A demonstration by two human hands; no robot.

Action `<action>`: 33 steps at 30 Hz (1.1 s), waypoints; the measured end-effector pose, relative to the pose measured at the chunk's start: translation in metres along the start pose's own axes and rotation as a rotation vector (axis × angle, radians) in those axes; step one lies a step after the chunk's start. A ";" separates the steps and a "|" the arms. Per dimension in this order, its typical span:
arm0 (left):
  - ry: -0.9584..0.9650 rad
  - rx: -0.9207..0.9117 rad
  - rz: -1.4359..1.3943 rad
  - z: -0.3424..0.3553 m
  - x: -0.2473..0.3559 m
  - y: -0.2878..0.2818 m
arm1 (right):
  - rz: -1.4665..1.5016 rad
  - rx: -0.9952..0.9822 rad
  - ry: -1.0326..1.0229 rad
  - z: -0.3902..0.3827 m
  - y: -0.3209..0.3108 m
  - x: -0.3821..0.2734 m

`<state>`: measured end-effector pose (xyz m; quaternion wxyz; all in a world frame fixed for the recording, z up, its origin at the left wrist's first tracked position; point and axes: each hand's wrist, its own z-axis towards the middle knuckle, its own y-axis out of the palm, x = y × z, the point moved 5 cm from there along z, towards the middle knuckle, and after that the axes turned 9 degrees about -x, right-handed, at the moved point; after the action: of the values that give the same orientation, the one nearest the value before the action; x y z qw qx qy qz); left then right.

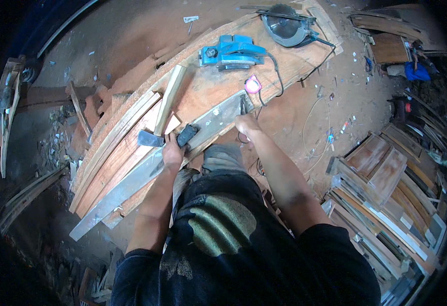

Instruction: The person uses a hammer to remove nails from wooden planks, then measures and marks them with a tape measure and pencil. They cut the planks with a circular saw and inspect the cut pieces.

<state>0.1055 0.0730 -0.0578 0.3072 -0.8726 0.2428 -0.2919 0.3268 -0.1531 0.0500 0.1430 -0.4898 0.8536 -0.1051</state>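
My left hand lies across a long grey flat strip. Its finger and thumb close around the lower end of a dark block. Beside those fingertips is the broad metal head of a hatchet-like tool, its pale wooden handle pointing away from me. At the strip's far right end, my right hand is closed on a thin, dark, two-pronged tool resembling pliers. The fingers partly hide its grips. A pink-rimmed round tape measure lies just beyond.
A blue electric planer and a circular saw rest on the wooden workbench, their cords hanging over its right side. Curved wood pieces line the left. Stacked panels stand at right; a cable loop lies on the floor.
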 end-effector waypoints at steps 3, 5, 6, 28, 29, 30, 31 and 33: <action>0.028 -0.040 0.010 0.004 0.006 -0.004 | -0.047 0.321 -0.257 0.073 0.035 0.045; 0.015 -0.042 0.029 0.003 0.006 -0.005 | 0.093 0.422 -0.176 0.079 0.081 0.048; -0.034 -0.052 0.038 0.002 0.010 -0.007 | 0.125 0.453 -0.154 0.091 0.091 0.050; 0.079 0.384 -1.396 -0.083 0.008 -0.179 | -0.390 -0.179 -0.971 -0.131 0.088 -0.085; 0.091 0.410 -1.449 -0.094 0.006 -0.200 | -0.435 -0.162 -1.101 -0.137 0.103 -0.090; 0.105 0.434 -1.503 -0.105 0.001 -0.217 | -0.478 -0.145 -1.228 -0.146 0.117 -0.096; 0.077 0.442 -1.533 -0.115 -0.006 -0.231 | -0.530 -0.187 -1.259 -0.167 0.130 -0.106; 0.108 0.505 -1.555 -0.135 -0.031 -0.243 | -0.608 -0.280 -1.249 -0.188 0.161 -0.119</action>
<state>0.0538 0.2076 0.1821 0.1921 -0.6812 -0.4901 -0.5088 0.1887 0.0374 0.1912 0.5061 -0.6887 0.4429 0.2709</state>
